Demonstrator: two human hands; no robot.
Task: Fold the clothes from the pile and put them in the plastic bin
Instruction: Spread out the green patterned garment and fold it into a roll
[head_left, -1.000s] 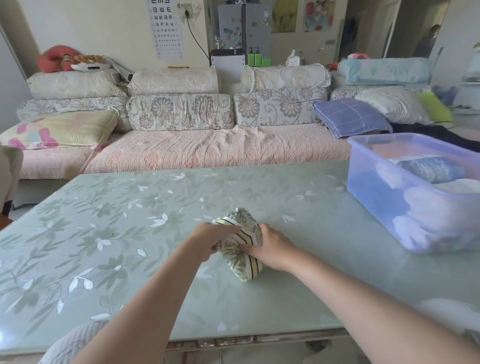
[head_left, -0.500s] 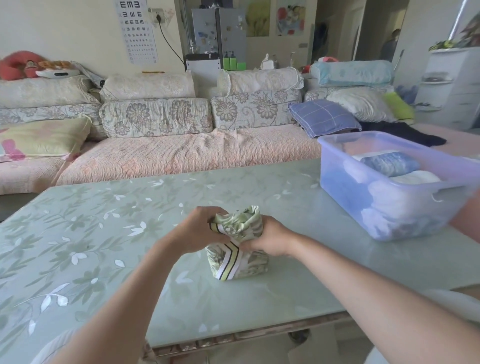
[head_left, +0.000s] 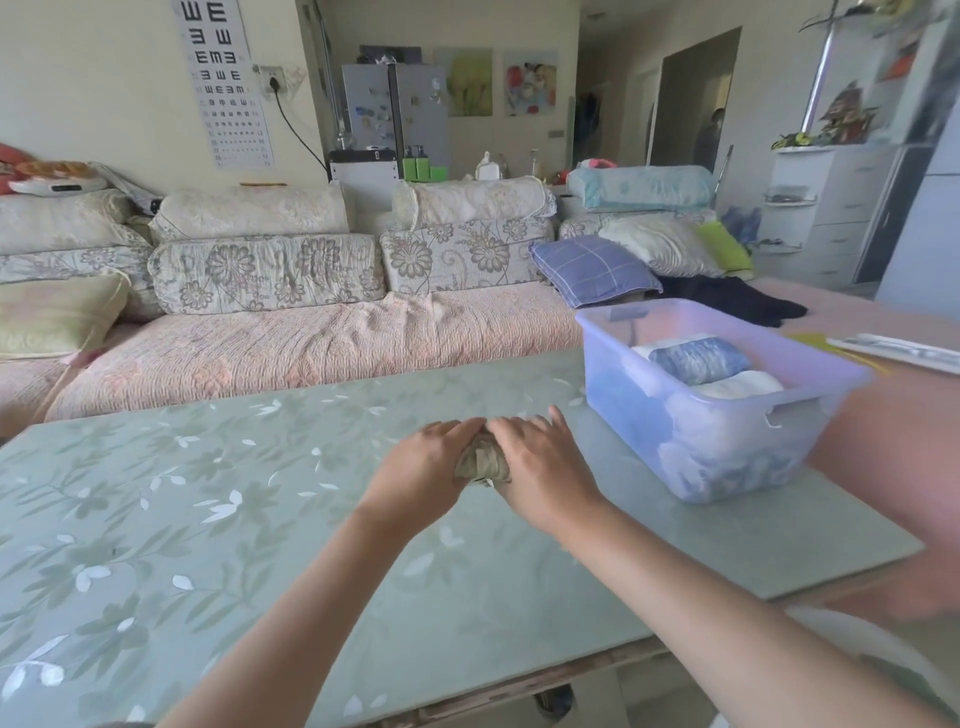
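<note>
Grip: left hand (head_left: 418, 470) and right hand (head_left: 543, 470) are clasped round the rolled green patterned garment (head_left: 480, 461). Its striped band, seen half a second ago, is now covered. The bundle is kept at the counter (head_left: 208, 519), brought nearer the plastic bin (head_left: 613, 364).

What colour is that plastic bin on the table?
Translucent pale purple-blue. The plastic bin shows best in the head view, the only one.

The leaf-patterned table (head_left: 208, 519) carries a plastic bin (head_left: 727, 441) and a rolled garment (head_left: 480, 460).
</note>
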